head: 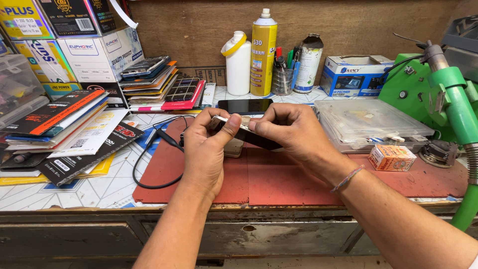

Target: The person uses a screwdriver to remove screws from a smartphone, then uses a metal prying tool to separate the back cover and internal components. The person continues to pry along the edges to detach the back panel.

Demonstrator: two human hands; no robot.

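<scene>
Both hands hold a thin dark phone (251, 135) edge-on above a red work mat (279, 179). My left hand (206, 147) grips its left end, thumb pressed on the top edge. My right hand (291, 132) grips the right part, thumb and forefinger pinching the top edge near a small pale patch. A second dark phone (245, 105) lies flat just behind the hands. A small silver part (234, 148) lies on the mat under the held phone.
A black cable (149, 154) loops at the mat's left edge. Stacks of flat packages (64, 129) and boxes fill the left. A white bottle (238, 65), yellow spray can (263, 52), clear plastic case (368, 122), small orange box (392, 157) and green machine (443, 94) stand behind and right.
</scene>
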